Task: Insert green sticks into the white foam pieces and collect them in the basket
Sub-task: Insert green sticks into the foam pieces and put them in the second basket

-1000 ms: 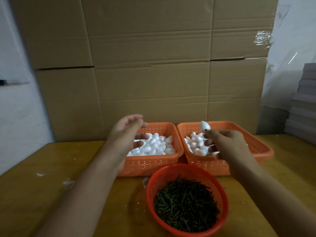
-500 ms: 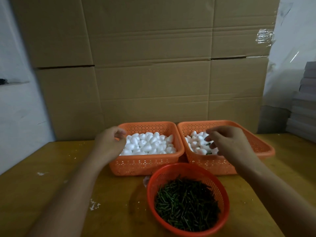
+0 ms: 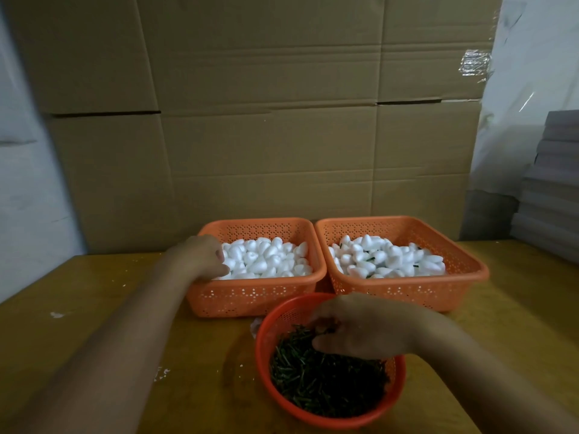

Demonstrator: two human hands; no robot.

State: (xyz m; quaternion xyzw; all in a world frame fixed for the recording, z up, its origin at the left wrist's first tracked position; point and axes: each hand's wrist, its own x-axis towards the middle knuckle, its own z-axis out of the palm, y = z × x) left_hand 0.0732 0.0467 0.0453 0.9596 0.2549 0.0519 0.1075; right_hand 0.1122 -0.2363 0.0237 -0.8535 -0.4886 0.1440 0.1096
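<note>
Right hand (image 3: 360, 327) now among green sticks (image 3: 329, 386)

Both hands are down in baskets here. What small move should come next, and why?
Probably each hand pinches one item and lifts: the right hand is over the green sticks in the round basket, and the left hand rests on the plain foam pieces. Neither grip is visible.

Both forearms are bare from the frame's lower edge to the wrists, with no sleeve showing on either. The left hand (image 3: 200, 256) and right hand (image 3: 360, 327) are bare too, without gloves. The picture is soft, so fingernails and finer marks cannot be made out.
</note>
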